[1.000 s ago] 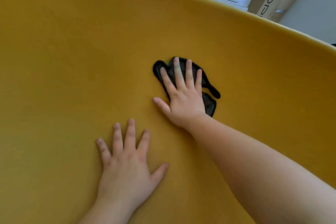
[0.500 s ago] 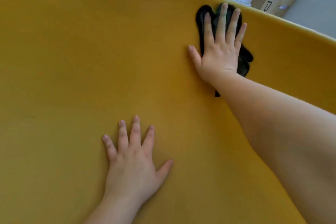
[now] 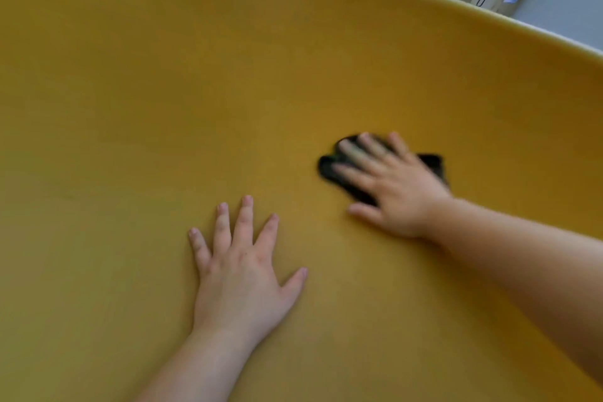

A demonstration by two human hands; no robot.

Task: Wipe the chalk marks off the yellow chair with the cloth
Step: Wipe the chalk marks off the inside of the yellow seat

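cloth [image 3: 336,173]: dark, soft, limp, likely light, crumples easily | location: on yellow chair [image 3: 163,91], under right hand [image 3: 394,192], fingers spread flat pinning it | best controlled by palm pressure | left hand [image 3: 238,274]: splayed, empty, bracing

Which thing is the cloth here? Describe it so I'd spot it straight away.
Nearly the whole view is the yellow chair. On it lie two flat hands; look under the right hand, the one further up. The cloth is the crumpled black patch peeking out around its blurred fingers, the only dark thing on the yellow; the left hand covers nothing.
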